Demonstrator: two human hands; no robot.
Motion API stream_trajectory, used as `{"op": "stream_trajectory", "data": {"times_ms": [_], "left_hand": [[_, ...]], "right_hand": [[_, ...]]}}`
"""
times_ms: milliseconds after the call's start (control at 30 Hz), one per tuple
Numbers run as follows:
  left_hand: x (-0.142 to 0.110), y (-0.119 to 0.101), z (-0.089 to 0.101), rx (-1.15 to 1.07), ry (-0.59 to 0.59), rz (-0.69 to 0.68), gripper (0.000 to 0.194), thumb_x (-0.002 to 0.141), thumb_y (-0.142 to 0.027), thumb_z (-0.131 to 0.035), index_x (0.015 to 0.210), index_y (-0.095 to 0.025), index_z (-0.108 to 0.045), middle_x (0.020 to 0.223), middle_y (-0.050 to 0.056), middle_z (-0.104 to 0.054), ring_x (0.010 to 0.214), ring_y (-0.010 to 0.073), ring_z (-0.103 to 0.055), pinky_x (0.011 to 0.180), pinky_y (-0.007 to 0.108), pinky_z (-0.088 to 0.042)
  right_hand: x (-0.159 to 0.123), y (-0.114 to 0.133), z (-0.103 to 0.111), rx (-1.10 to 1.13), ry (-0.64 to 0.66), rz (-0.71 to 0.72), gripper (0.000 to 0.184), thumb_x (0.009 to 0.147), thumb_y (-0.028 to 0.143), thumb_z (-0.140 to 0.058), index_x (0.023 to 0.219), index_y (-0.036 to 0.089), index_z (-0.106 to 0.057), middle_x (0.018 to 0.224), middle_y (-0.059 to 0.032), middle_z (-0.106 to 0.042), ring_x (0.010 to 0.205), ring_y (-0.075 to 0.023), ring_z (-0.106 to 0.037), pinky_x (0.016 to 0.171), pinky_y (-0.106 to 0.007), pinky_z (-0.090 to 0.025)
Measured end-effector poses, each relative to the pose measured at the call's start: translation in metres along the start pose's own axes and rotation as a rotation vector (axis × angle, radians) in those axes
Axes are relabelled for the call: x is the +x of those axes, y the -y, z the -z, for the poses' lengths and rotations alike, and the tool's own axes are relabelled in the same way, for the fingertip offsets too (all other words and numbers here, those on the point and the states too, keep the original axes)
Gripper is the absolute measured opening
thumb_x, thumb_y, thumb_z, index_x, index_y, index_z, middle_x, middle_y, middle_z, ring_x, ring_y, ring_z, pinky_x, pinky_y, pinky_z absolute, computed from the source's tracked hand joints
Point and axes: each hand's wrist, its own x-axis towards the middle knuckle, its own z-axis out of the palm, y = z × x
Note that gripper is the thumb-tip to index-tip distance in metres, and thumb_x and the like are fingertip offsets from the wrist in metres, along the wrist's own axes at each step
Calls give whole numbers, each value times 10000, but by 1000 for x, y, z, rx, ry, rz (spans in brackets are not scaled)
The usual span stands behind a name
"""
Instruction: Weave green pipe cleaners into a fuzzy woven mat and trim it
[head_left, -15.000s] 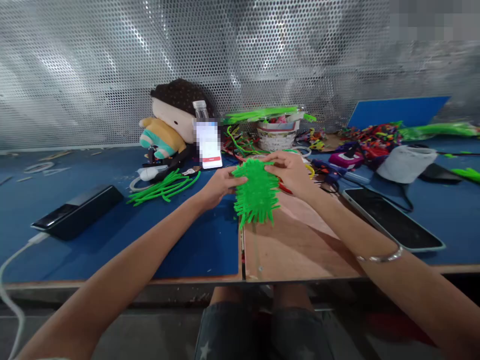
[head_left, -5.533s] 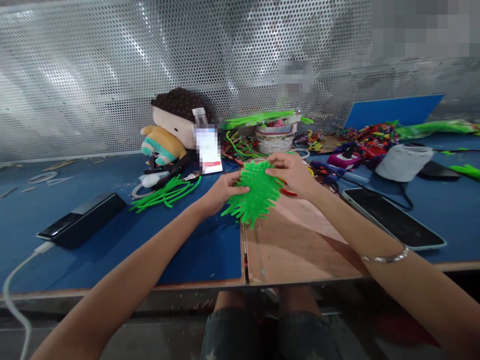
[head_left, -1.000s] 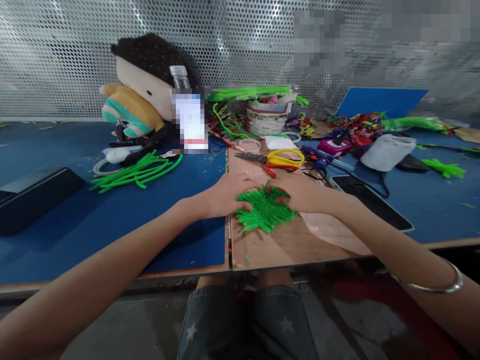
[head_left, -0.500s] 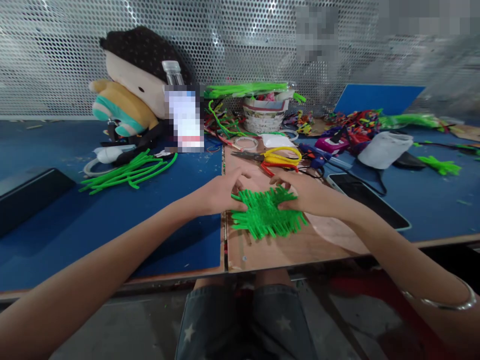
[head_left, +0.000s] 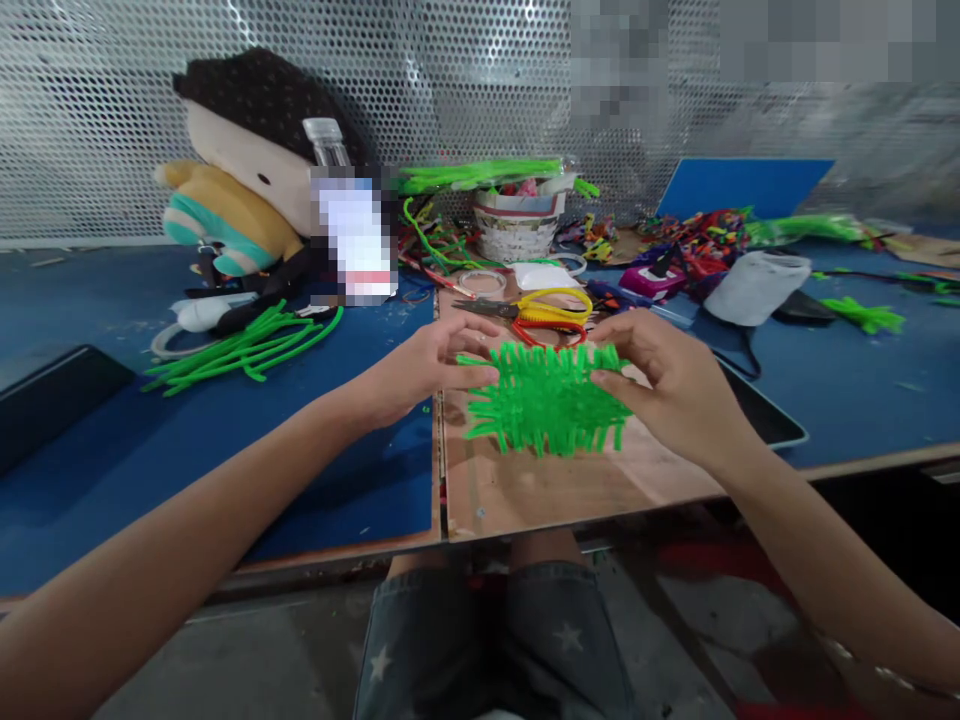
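Observation:
A mat of green pipe cleaners [head_left: 551, 400], woven crosswise with loose ends all round, is held up over the wooden board. My left hand [head_left: 442, 365] pinches its upper left corner, thumb in front and fingers behind. At the upper right corner my right hand [head_left: 664, 385] grips it the same way, the fingertips partly hidden by the mat. Just behind it lie scissors [head_left: 559, 305] with yellow and red handles. More loose green pipe cleaners [head_left: 247, 350] rest on the blue table to the left of my left hand.
A phone [head_left: 765, 405] lies partly behind my right hand. Further back stand a white basket [head_left: 517, 228], a bottle [head_left: 352, 230] and a plush toy [head_left: 232, 170]. A dark box-like object [head_left: 64, 405] sits at far left; a white cloth-like object [head_left: 757, 288] is at right.
The mat has been raised and tilted up, so its woven face shows more. My right hand has moved slightly right and turned. The whole view has shifted a little.

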Motion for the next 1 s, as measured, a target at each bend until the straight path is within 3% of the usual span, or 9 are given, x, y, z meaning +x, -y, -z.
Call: {"op": "stream_trajectory", "data": {"times_ms": [200, 300, 400, 500, 567, 667, 733, 867, 1000], "left_hand": [[3, 10, -4, -116, -83, -41, 303, 607, -140, -722, 886, -142, -604, 809, 18, -671, 758, 147, -634, 739, 293, -496], [5, 11, -4, -199, -134, -47, 265, 618, -135, -710, 866, -135, -616, 795, 15, -672, 767, 136, -629, 755, 282, -491], [5, 10, -2, -234, -200, -20, 236, 638, -138, -695, 858, -149, -610, 764, -6, -657, 690, 106, -611, 660, 244, -482], [8, 11, 1, -234, -280, -5, 146, 666, -151, -675, 791, -154, -602, 719, -15, -639, 621, 89, -587, 593, 227, -461], [9, 12, 4, -222, -319, -21, 121, 655, -142, -676, 746, -152, -595, 699, -19, -630, 616, 84, -581, 597, 219, -457], [11, 14, 6, -226, -306, -47, 131, 633, -130, -678, 737, -147, -601, 708, -14, -639, 623, 87, -585, 610, 220, -460], [12, 15, 7, -237, -273, -64, 143, 628, -131, -679, 753, -146, -611, 722, -8, -650, 638, 94, -594, 631, 229, -464], [12, 14, 10, -228, -270, -105, 138, 625, -154, -690, 747, -151, -626, 711, -11, -642, 659, 103, -592, 648, 238, -455], [13, 14, 13, -172, -327, -116, 135, 620, -174, -693, 740, -152, -635, 729, -19, -622, 651, 92, -561, 613, 222, -420]], "right_hand": [[1, 2, -3, 55, -111, -87, 196, 732, 182, -576, 910, 226, -504, 808, -15, -561, 716, -161, -548, 619, -304, -410], [9, -4, -9, 143, -103, -89, 224, 716, 194, -593, 913, 220, -489, 767, 3, -530, 690, -146, -538, 587, -281, -403], [23, -12, -14, 212, -73, -80, 274, 701, 192, -603, 944, 207, -478, 804, 1, -539, 700, -137, -546, 591, -269, -413], [44, -18, -12, 143, 71, -41, 334, 696, 198, -611, 1004, 207, -480, 895, -28, -584, 801, -167, -568, 644, -286, -441], [61, -15, -7, 13, 253, 7, 428, 664, 221, -661, 1061, 211, -502, 941, -49, -610, 825, -187, -571, 685, -307, -448], [88, -2, -4, -65, 466, 106, 401, 719, 306, -641, 1100, 214, -557, 1003, -65, -631, 881, -194, -579, 761, -319, -440], [104, 9, -8, -72, 512, 196, 381, 732, 336, -636, 1089, 212, -590, 1041, -58, -628, 893, -180, -572, 766, -299, -424], [121, 19, -26, -84, 686, 325, 171, 775, 308, -596, 862, 176, -660, 749, 11, -606, 663, -105, -495, 627, -250, -353], [123, 13, -37, -31, 685, 294, 230, 811, 331, -564, 662, 159, -594, 532, 56, -431, 505, -61, -337, 521, -247, -232]]}}
